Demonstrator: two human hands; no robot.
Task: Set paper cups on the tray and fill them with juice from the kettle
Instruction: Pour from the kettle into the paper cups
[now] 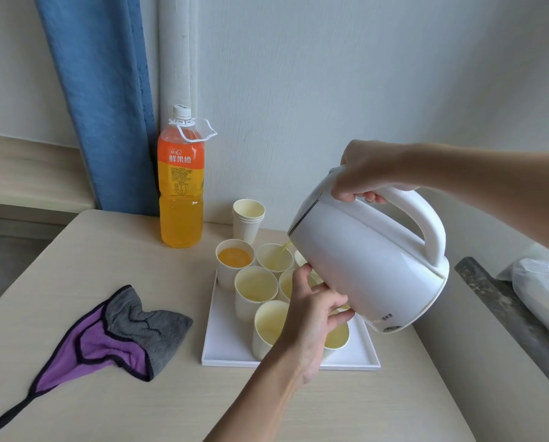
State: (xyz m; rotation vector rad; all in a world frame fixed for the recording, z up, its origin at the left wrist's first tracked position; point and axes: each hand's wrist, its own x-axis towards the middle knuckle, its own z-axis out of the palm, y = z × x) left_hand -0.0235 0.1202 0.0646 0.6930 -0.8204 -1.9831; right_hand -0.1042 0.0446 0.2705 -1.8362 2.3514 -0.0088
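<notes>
From 6 o'clock across the white tray point(231, 358), the left hand point(314, 304) props the lower wall of the white kettle point(372, 266), fingers loosely together. The thin stream lands in the barely filled 12 o'clock paper cup point(271, 255), so I'd tilt slowly and use that support. Beyond, the right hand point(365, 173) wraps the handle.

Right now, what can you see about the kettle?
The kettle is white and smooth, plastic-looking, with a big loop handle and small grey lettering near its base. It hangs tilted above the tray, spout down, pouring a thin stream of juice into a back cup. The right hand grips the handle; the left hand touches its lower side.
</notes>
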